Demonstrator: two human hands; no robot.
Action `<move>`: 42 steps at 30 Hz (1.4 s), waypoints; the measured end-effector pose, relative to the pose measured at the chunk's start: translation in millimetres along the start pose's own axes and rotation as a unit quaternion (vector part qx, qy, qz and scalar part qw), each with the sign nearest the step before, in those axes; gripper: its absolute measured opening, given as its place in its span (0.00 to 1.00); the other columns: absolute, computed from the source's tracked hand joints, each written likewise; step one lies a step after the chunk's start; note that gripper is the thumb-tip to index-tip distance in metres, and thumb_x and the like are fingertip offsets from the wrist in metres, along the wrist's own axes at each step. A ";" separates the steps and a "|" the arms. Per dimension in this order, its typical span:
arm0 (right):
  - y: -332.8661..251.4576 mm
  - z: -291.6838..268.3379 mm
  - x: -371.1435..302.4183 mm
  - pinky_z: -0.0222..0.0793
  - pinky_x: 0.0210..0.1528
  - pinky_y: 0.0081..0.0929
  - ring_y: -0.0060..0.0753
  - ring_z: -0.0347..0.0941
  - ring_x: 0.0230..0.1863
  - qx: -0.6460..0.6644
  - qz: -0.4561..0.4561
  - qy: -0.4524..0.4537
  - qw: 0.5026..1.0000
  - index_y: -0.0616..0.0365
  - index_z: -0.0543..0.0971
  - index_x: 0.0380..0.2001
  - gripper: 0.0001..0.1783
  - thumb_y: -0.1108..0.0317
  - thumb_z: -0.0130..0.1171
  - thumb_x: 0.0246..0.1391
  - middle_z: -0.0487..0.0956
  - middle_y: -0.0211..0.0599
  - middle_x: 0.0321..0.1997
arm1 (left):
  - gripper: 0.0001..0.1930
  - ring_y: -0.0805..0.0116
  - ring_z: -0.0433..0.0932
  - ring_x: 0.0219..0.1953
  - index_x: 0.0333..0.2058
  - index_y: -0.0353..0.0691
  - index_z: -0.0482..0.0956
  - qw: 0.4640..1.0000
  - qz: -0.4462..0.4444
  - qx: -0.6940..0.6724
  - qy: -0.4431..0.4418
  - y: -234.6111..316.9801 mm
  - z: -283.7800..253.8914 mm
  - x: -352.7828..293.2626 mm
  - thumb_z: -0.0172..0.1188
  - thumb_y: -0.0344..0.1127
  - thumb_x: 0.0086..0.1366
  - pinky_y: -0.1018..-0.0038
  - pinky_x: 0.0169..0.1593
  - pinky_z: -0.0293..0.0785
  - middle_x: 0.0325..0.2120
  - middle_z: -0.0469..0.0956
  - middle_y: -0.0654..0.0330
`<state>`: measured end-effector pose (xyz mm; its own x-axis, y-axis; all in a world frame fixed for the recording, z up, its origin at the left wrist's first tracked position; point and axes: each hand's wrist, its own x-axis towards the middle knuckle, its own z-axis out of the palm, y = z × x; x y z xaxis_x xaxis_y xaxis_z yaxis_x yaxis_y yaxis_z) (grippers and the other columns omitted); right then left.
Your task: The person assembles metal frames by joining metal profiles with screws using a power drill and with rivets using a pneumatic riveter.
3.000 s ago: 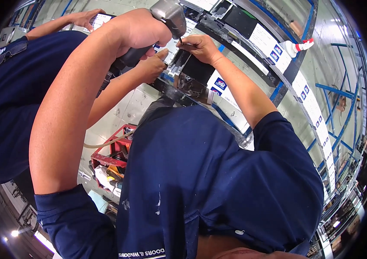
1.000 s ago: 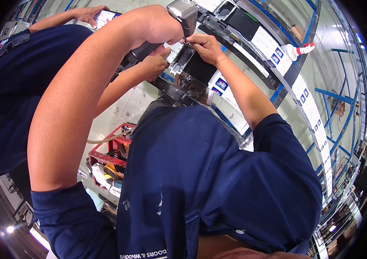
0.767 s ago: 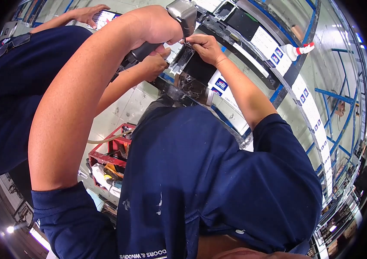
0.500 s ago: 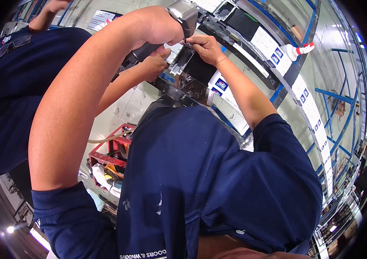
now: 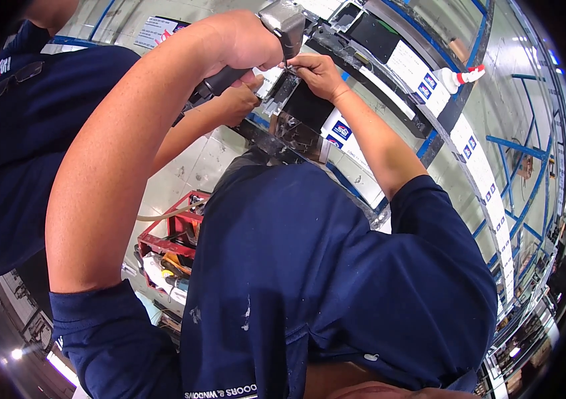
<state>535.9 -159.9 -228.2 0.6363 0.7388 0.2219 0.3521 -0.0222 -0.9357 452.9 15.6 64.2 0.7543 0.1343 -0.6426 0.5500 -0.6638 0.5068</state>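
My left hand (image 5: 246, 43) is wrapped round a power tool (image 5: 287, 24) with a grey metal head and a black grip. The tool's narrow tip points down at the end of a profile frame (image 5: 282, 88) in black and bare metal. Right at that tip, the thumb and fingers of my right hand (image 5: 319, 76) are pinched together against the frame's end. Whatever small thing they hold is hidden. A co-worker's hand (image 5: 238, 105) rests close beside the frame, just under my left hand and the tool.
A co-worker in a dark blue shirt (image 5: 50, 166) stands close on my left. Below is a red tool crate (image 5: 163, 233) with a hose (image 5: 170, 213) across it. At right, a white bottle with a red nozzle (image 5: 452, 78) lies by long film-covered profiles (image 5: 472, 146). Blue racks (image 5: 519, 149) stand beyond.
The co-worker's raised arm at the upper left has shifted leftward and their body has moved slightly. My hands and the tool stay in nearly the same place.
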 end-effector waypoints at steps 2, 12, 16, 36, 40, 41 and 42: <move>-2.3 5.2 5.3 0.77 0.52 0.25 0.32 0.85 0.45 0.009 -0.013 0.000 1.000 0.59 0.88 0.46 0.15 0.79 0.59 0.59 0.88 0.42 0.44 | 0.16 0.63 0.77 0.18 0.32 0.24 0.82 1.000 -0.010 0.002 0.012 -0.6 -1.9 -6.5 0.64 0.33 0.48 0.66 0.25 0.74 0.20 0.80 0.49; -4.3 12.0 10.9 0.77 0.52 0.25 0.32 0.85 0.45 0.025 -0.012 -0.009 1.000 0.58 0.87 0.46 0.14 0.77 0.59 0.60 0.88 0.42 0.44 | 0.14 0.64 0.77 0.19 0.31 0.27 0.83 0.999 -0.024 0.006 0.024 -4.0 -3.5 -8.9 0.64 0.34 0.50 0.67 0.25 0.74 0.19 0.79 0.51; -0.1 1.4 0.1 0.77 0.52 0.25 0.32 0.85 0.45 -0.001 0.001 0.000 1.000 0.59 0.87 0.46 0.13 0.77 0.59 0.60 0.88 0.42 0.43 | 0.14 0.64 0.77 0.19 0.31 0.26 0.83 1.000 -0.007 0.006 -0.002 -0.4 0.8 1.6 0.65 0.33 0.50 0.67 0.25 0.74 0.20 0.79 0.51; -11.4 7.7 5.2 0.78 0.59 0.27 0.33 0.85 0.51 0.013 -0.001 -0.023 1.000 0.59 0.87 0.49 0.19 0.82 0.57 0.56 0.89 0.38 0.48 | 0.15 0.63 0.78 0.17 0.29 0.22 0.82 1.000 -0.001 0.001 0.007 0.9 -0.9 -10.4 0.63 0.33 0.49 0.68 0.24 0.74 0.18 0.80 0.49; -13.6 7.4 6.4 0.78 0.59 0.26 0.32 0.86 0.50 0.019 0.008 -0.026 0.999 0.60 0.87 0.48 0.17 0.82 0.57 0.58 0.89 0.38 0.48 | 0.15 0.63 0.78 0.17 0.28 0.22 0.81 1.000 0.008 -0.007 0.006 -3.6 -1.6 -7.2 0.63 0.33 0.49 0.68 0.24 0.74 0.18 0.80 0.48; -13.4 7.9 6.6 0.78 0.59 0.26 0.32 0.86 0.50 0.019 0.008 -0.026 0.999 0.60 0.87 0.48 0.17 0.82 0.57 0.58 0.89 0.38 0.48 | 0.15 0.63 0.78 0.17 0.28 0.22 0.81 1.000 0.004 -0.008 0.007 -3.2 -2.0 -7.0 0.63 0.33 0.49 0.67 0.24 0.74 0.18 0.80 0.48; -13.2 8.9 6.4 0.78 0.59 0.26 0.32 0.86 0.50 0.033 0.007 -0.025 0.999 0.60 0.87 0.48 0.17 0.82 0.57 0.58 0.89 0.38 0.47 | 0.15 0.63 0.78 0.17 0.28 0.22 0.81 1.000 -0.001 -0.008 0.008 -3.1 -2.1 -6.9 0.63 0.33 0.49 0.67 0.23 0.74 0.17 0.80 0.48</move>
<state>529.2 -148.9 -216.9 0.6052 0.7714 0.1968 0.2963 0.0112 -0.9550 446.8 18.3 68.4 0.7587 0.1468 -0.6347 0.5571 -0.6513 0.5152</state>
